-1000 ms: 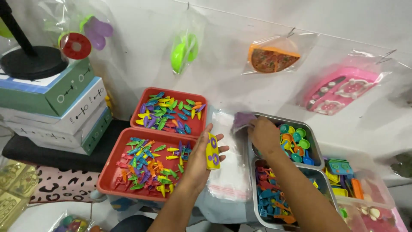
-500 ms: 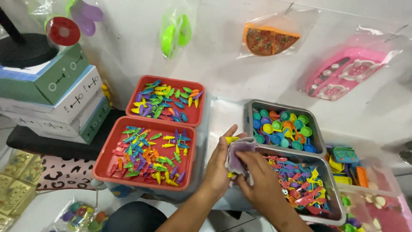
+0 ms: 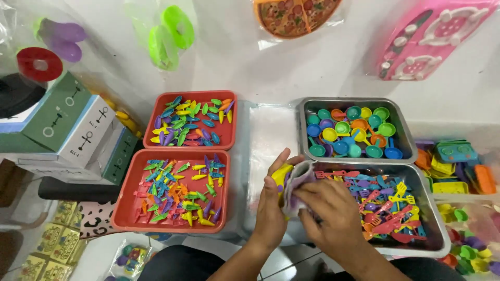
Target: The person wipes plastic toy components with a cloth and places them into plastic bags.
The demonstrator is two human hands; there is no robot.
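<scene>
Two hands meet in the head view, low in the middle, pressed together around the same small bundle. Your left hand (image 3: pixel 271 208) stands on edge with its fingers pointing up, curled around a yellow toy piece (image 3: pixel 282 174) whose top shows just above the thumb side. Your right hand (image 3: pixel 328 211) lies across from the right, palm down, its fingers pinching a pale purple cloth (image 3: pixel 299 179) against that yellow piece. Both hands are clamped on the bundle, touching each other.

Just to the right of your right hand, partly under it, sits a metal tray (image 3: pixel 435 221) filled with small utensil-shaped toys in pink, purple, blue and yellow. Beyond your hands, up and to the right, a second metal tray (image 3: pixel 302 112) holds round coloured toy bowls. To the left of your left hand lies a red tray (image 3: pixel 130 221) of small bright pieces, and past it, farther from you, another red tray (image 3: pixel 229 143) with leaf-like and carrot-like shapes. Well off to the left of both hands stand stacked cardboard boxes (image 3: pixel 78 135). On the wall far beyond your hands hang bagged toys, among them a green one (image 3: pixel 169 36) and a pink toy stove (image 3: pixel 432 36).
</scene>
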